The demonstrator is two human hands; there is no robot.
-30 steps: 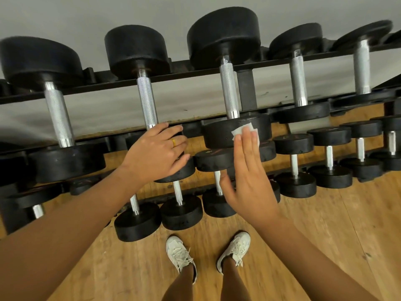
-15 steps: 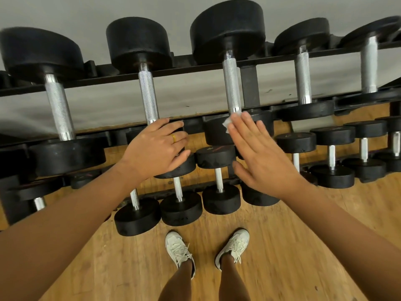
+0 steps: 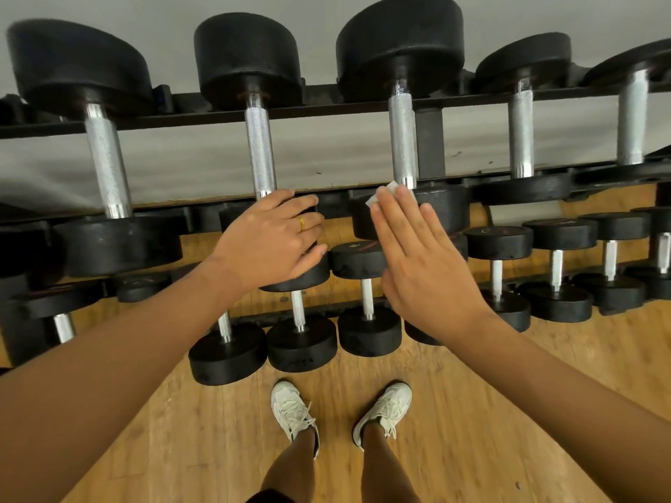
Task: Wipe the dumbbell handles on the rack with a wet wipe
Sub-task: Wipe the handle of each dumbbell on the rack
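Black dumbbells with knurled silver handles lie across the top rail of the rack (image 3: pixel 428 139). My left hand (image 3: pixel 270 239), wearing a gold ring, rests over the near head of the second dumbbell, just below its handle (image 3: pixel 259 154). My right hand (image 3: pixel 417 263) is flat with fingers extended, pressing a white wet wipe (image 3: pixel 383 192) against the near head (image 3: pixel 446 208) of the third dumbbell, just below that dumbbell's handle (image 3: pixel 402 139). Only a corner of the wipe shows past my fingertips.
Smaller dumbbells (image 3: pixel 366 295) fill the lower tier beneath my hands. More large dumbbells sit at the left (image 3: pixel 105 165) and right (image 3: pixel 521 136) of the top rail. My white shoes (image 3: pixel 292 412) stand on the wooden floor close to the rack.
My right hand with the wipe has slid up and slightly left on the third dumbbell's near head, toward the base of its handle. My left hand has stayed on the second dumbbell.
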